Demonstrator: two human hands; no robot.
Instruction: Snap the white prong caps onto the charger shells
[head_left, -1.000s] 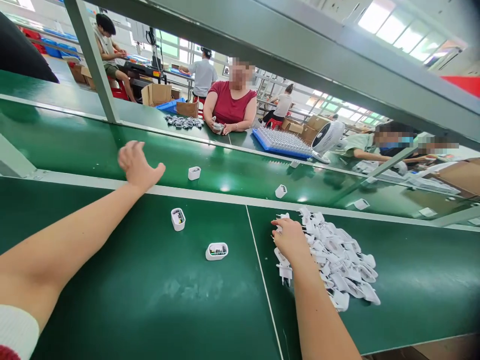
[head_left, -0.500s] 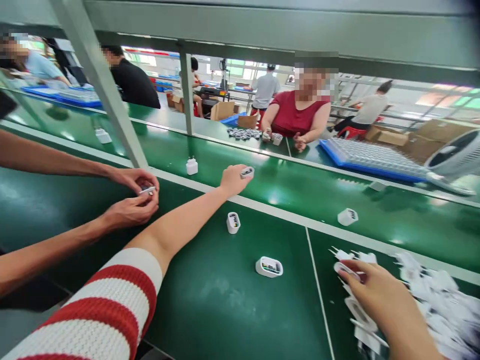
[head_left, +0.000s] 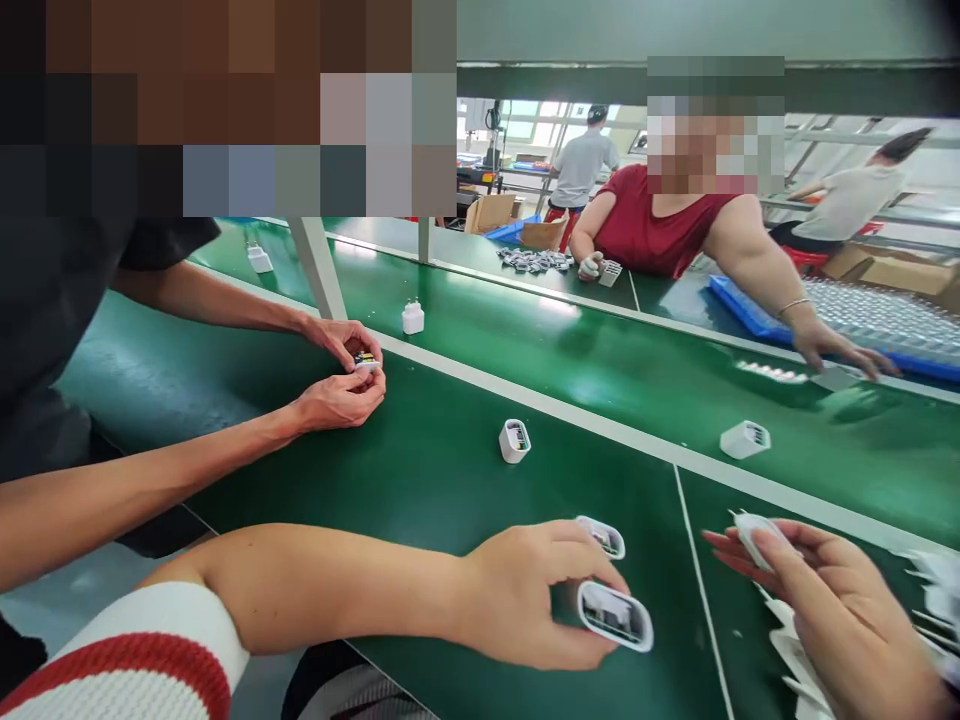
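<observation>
Since the earlier frame, the bare left hand [head_left: 536,595] has been drawn back from the glossy green belt [head_left: 480,330] to over the matte green tabletop [head_left: 420,470]; a white oval open-ended plastic housing [head_left: 616,617] is gripped between its thumb and curled fingers. Further right, a flat white plastic plug cover [head_left: 756,540] is pinched narrowly by the bare right hand [head_left: 840,590], now turned with its palm showing, beside loose white plastic pieces [head_left: 795,645].
</observation>
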